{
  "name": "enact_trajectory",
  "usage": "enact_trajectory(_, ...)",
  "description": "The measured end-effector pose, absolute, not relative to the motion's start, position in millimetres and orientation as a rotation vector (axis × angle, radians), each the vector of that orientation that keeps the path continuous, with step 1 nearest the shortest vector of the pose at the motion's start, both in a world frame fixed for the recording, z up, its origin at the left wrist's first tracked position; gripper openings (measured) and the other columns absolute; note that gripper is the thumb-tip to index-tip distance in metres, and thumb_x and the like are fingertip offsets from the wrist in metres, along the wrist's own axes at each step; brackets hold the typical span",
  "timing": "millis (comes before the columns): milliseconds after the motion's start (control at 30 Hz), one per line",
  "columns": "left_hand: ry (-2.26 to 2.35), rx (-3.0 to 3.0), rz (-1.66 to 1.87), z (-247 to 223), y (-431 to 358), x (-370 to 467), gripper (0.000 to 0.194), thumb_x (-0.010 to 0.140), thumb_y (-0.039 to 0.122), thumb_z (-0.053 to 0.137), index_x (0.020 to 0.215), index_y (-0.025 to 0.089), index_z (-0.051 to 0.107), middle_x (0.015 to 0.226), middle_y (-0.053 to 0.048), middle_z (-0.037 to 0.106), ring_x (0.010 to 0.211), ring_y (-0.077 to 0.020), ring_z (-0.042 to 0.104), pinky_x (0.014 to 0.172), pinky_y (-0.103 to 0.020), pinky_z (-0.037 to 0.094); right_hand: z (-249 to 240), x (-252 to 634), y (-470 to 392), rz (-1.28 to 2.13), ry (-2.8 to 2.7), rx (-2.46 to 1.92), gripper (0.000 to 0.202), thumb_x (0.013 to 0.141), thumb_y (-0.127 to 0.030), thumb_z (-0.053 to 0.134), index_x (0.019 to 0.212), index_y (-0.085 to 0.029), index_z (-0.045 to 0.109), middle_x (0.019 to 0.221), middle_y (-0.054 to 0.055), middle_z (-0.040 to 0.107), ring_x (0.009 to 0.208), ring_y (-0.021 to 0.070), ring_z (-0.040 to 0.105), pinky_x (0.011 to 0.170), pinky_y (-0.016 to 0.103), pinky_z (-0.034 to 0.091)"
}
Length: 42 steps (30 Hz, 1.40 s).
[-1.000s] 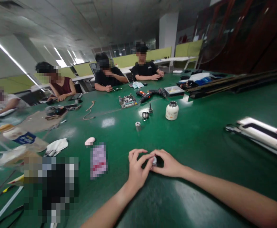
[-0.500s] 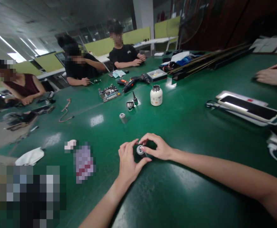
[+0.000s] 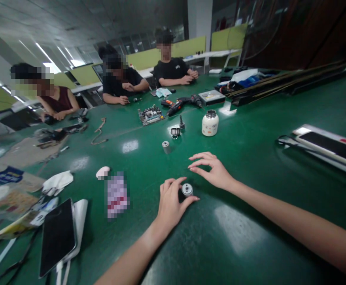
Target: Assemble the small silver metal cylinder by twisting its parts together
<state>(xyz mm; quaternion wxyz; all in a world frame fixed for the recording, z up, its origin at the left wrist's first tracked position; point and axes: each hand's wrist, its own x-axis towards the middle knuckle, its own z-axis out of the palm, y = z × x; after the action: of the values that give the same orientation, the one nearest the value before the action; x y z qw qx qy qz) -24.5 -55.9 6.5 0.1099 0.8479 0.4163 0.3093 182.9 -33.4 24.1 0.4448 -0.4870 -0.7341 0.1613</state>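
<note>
A small silver metal cylinder (image 3: 187,190), its round top marked with dark holes, stands upright on the green table. My left hand (image 3: 170,204) curls around it from the left, fingers behind and thumb in front. To the right and slightly farther back, my right hand (image 3: 216,173) hovers apart from the cylinder, its fingers bent and spread with nothing between them. A second similar metal cylinder (image 3: 166,147) stands farther off. Behind that are a bottle lid (image 3: 175,133) with shiny metal and a dark pointed fitting (image 3: 182,122).
A cream bottle (image 3: 210,124) without a lid stands beyond my right hand. Farther back lie a circuit board (image 3: 151,115) and a power drill (image 3: 178,106). A phone (image 3: 58,236) rests at left, a long white device (image 3: 333,144) at right. Several people sit around the table.
My right hand has come off the cylinder and moved right and up. My left hand stays around it. The view has turned left, showing the phone and packages.
</note>
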Motion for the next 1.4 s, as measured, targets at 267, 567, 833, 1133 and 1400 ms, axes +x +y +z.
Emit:
enact_trajectory(267,1.201,2.500,0.895,6.6,-56.0,-24.4,0.062,0.071,0.047,0.079,0.121,0.020,0.053,0.102,-0.006,0.064,0.098,-0.0254,0.053,0.086,-0.037,0.042,-12.4,209.4,-13.7,0.328,-1.839,-1.433,0.007,0.078,-0.033,0.075,0.084,-0.031,0.079,0.122,0.007,0.068,0.128,0.0370,0.047,0.104,0.062,0.026)
enact_trajectory(567,1.159,2.517,0.883,8.9,-56.3,-24.9,0.054,0.074,0.049,0.076,0.115,0.020,0.056,0.102,-0.007,0.065,0.099,-0.0261,0.053,0.086,-0.037,0.041,23.3,171.0,-38.8,0.486,-1.779,-1.244,0.018,0.093,-0.033,0.058,0.098,-0.023,0.072,0.100,0.003,0.076,0.096,0.0205,0.070,0.089,0.035,0.053)
enact_trajectory(833,1.175,2.499,0.872,6.5,-54.6,-25.5,0.033,0.081,0.047,0.071,0.093,0.019,0.059,0.092,-0.006,0.065,0.095,-0.0259,0.052,0.080,-0.038,0.040,37.7,153.7,-61.1,0.529,-2.037,-0.991,0.009,0.088,-0.024,0.067,0.094,-0.025,0.073,0.098,0.001,0.075,0.091,0.0194,0.070,0.083,0.033,0.053)
enact_trajectory(1133,1.163,2.503,0.895,12.4,-58.0,-25.7,0.032,0.079,0.047,0.071,0.092,0.020,0.058,0.094,-0.005,0.066,0.102,-0.0269,0.052,0.088,-0.041,0.037,11.8,156.0,-60.8,0.241,-2.010,-0.885,0.011,0.094,-0.027,0.056,0.094,-0.021,0.066,0.095,0.006,0.077,0.087,0.0207,0.071,0.079,0.035,0.052)
enact_trajectory(1400,1.151,2.482,0.934,14.4,-57.9,-24.8,0.032,0.077,0.043,0.072,0.094,0.020,0.058,0.109,-0.007,0.062,0.108,-0.0262,0.049,0.094,-0.041,0.039,4.4,155.6,-61.4,0.165,-2.025,-0.841,0.012,0.095,-0.021,0.051,0.094,-0.021,0.063,0.098,0.007,0.076,0.090,0.0208,0.071,0.077,0.033,0.053)
